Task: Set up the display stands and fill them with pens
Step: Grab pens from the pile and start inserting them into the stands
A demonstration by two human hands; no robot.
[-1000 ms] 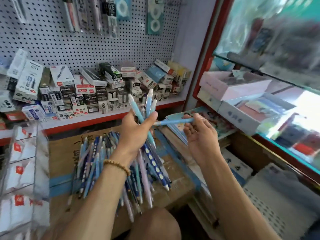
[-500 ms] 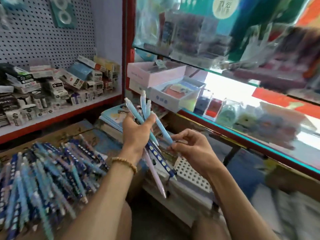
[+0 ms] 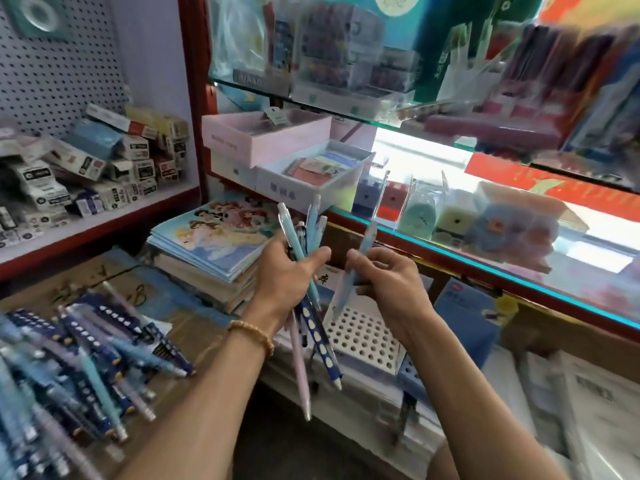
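Observation:
My left hand (image 3: 287, 275) grips a bunch of pens (image 3: 313, 327), light blue, pink and dark blue with white dots, their tips pointing down. My right hand (image 3: 384, 282) pinches a single light blue pen (image 3: 360, 258), held nearly upright with its tip down. Just below both hands lies a white display stand with rows of round holes (image 3: 363, 337); no pen stands in it. A big pile of loose pens (image 3: 65, 368) lies on a cardboard box at the lower left.
A stack of picture books (image 3: 211, 251) sits behind my left hand. A glass counter (image 3: 485, 261) with a teal edge runs along the right, holding small boxes and erasers. A red-edged shelf (image 3: 86, 230) with small cartons is at the left. A blue box (image 3: 467, 313) lies right of the stand.
The view swung right, from the pen pile to the counter. My right hand turned the single pen from level to nearly upright and brought it above the holed stand.

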